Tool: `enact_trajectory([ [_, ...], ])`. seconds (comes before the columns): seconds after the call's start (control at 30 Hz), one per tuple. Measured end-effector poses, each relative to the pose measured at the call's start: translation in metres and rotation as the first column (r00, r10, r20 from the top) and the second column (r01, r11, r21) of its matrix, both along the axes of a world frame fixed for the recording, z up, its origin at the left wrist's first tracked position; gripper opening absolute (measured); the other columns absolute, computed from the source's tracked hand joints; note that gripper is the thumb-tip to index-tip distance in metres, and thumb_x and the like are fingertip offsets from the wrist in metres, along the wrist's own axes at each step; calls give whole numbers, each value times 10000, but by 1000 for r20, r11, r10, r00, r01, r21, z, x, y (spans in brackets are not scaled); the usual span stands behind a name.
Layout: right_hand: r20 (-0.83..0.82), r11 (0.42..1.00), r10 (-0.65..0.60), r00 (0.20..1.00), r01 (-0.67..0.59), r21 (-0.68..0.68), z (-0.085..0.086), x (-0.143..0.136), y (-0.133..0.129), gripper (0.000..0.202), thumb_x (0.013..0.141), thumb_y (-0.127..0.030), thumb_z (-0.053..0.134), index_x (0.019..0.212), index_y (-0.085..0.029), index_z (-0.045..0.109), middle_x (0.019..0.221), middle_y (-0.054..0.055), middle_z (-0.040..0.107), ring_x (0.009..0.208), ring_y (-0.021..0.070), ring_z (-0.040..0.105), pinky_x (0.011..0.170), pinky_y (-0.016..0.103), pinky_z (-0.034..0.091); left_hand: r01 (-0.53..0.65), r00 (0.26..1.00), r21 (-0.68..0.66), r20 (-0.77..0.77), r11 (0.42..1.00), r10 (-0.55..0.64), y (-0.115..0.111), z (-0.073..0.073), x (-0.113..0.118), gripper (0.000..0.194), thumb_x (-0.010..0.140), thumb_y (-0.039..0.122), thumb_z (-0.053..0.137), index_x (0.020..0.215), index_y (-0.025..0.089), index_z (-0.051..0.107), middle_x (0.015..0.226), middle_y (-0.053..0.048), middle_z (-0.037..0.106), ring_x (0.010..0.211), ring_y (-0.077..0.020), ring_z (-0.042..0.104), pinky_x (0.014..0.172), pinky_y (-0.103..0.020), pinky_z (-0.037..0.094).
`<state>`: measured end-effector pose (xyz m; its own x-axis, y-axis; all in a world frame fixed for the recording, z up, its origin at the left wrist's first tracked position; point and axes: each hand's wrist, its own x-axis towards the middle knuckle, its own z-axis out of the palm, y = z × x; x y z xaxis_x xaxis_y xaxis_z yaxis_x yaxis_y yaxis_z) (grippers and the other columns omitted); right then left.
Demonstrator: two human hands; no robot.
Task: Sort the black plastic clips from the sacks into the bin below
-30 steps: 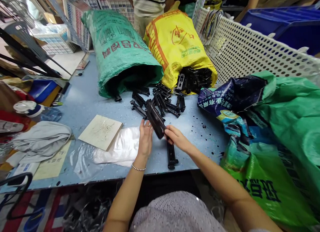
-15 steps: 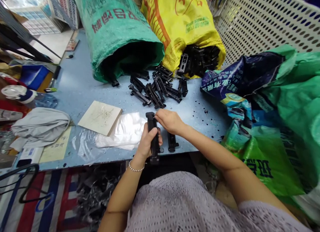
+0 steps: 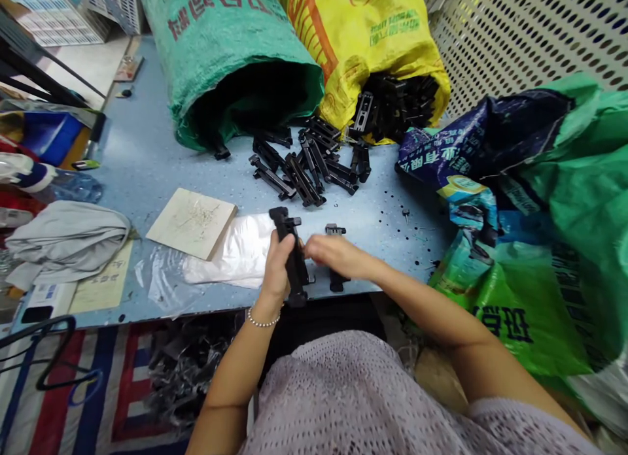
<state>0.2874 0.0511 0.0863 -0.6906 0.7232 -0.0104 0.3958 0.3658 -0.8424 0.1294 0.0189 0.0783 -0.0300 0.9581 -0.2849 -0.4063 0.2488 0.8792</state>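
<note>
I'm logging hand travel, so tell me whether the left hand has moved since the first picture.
Yes: judged against the square board, the left hand has moved closer to the near edge of the table.

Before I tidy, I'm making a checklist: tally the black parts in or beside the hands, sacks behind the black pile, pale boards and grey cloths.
Held black part in left hand plus loose black part partly behind right hand: 2
Green sack plus yellow sack: 2
Pale board: 1
Grey cloth: 1
Total: 6
</note>
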Motion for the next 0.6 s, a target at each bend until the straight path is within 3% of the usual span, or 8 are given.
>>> enact_trajectory([
  [0.13,238,879,107,965,-204,432,-11,-1,-34,444,1024,-490,337,859,-164,589,814,97,635,734,187,551,638,320,391,45,993,-120,115,992,-31,8,-4,-12,427,840,580,563,831,154,599,689,-14,606,577,-112,566,546,-230,461],
  [0.2,287,840,155,945,-279,466,-17,-1,-37,462,1032,-462,313,806,-169,589,741,81,628,666,176,538,590,310,354,74,996,-116,67,991,-66,9,-12,-16,438,845,586,559,854,153,623,684,-17,618,564,-120,564,542,-238,448],
  [0.3,332,870,182,925,-309,384,-17,-1,-12,489,1030,-477,292,761,-194,586,683,43,625,613,161,534,559,291,318,38,971,-73,-231,997,-54,5,-30,-16,440,859,589,556,808,162,647,670,-24,628,599,-155,577,572,-265,432],
  [0.33,344,896,130,930,-259,362,-15,-3,5,483,1032,-479,280,791,-203,595,718,39,643,647,166,559,573,285,329,33,935,-39,-353,999,-45,2,-37,-13,433,864,580,559,758,169,645,655,-23,618,613,-165,573,590,-273,421],
  [0.4,373,922,-127,919,-29,385,-12,-8,45,439,1023,-507,298,924,-206,602,887,69,682,795,201,613,627,286,375,61,830,28,-556,998,-36,-5,-49,-4,418,865,549,583,651,191,619,593,-14,566,606,-177,548,606,-285,381],
  [0.5,427,835,-512,745,313,453,-12,-19,104,412,961,-510,481,1131,-138,537,1147,187,637,996,283,620,726,322,437,124,712,41,-700,991,-61,-13,-62,10,411,822,524,660,558,219,577,480,13,422,540,-188,509,580,-295,313],
  [0.53,442,821,-552,707,368,437,-13,-23,117,414,940,-474,536,1157,-122,519,1172,208,624,1004,294,624,748,333,450,136,704,26,-705,990,-78,-13,-64,12,415,815,529,667,551,221,580,464,16,398,527,-189,504,572,-296,304],
  [0.6,406,835,-548,731,448,320,-17,-27,129,349,926,-393,568,1141,-123,515,1106,182,650,929,269,648,740,333,469,135,744,6,-661,991,-97,-6,-63,9,408,832,561,632,615,215,630,488,9,447,532,-177,508,573,-291,324],
])
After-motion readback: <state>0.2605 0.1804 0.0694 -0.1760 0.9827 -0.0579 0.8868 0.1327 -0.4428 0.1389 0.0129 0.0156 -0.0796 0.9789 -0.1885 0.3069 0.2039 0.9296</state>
